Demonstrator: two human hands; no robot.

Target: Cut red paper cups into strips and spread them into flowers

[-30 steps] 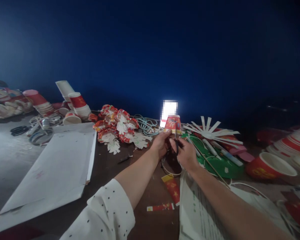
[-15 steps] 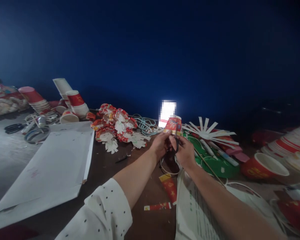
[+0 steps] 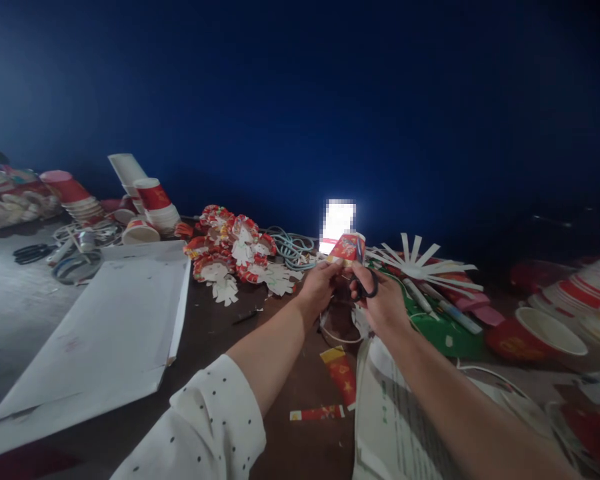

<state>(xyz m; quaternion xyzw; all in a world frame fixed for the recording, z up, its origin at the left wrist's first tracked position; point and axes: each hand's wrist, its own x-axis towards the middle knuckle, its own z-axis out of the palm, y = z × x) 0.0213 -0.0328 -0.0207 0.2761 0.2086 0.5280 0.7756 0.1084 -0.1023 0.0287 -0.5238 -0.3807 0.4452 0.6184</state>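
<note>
My left hand (image 3: 321, 283) pinches the lower edge of a red printed paper cup (image 3: 346, 249), held up in front of a bright, blurred-out panel. In my right hand (image 3: 383, 297) is a pair of scissors (image 3: 371, 287) with black handles; the blades lie against the right side of the cup. How deep the blades reach into the paper I cannot make out. Below my hands, two cut red-and-gold paper pieces lie on the brown table: a wider strip (image 3: 341, 377) and a narrow strip (image 3: 317, 413).
Paper figures with red frills (image 3: 235, 250) lie left of my hands. A white board (image 3: 95, 320) covers the left side. Cup stacks (image 3: 155, 203) stand behind it. On the right are a white fan of paper strips (image 3: 420, 267), markers (image 3: 457, 317) and a red cup (image 3: 535, 333).
My right hand has turned and shifted slightly right, so the black scissor handles now show more. The cup has tilted a little. The whole view has shifted slightly.
</note>
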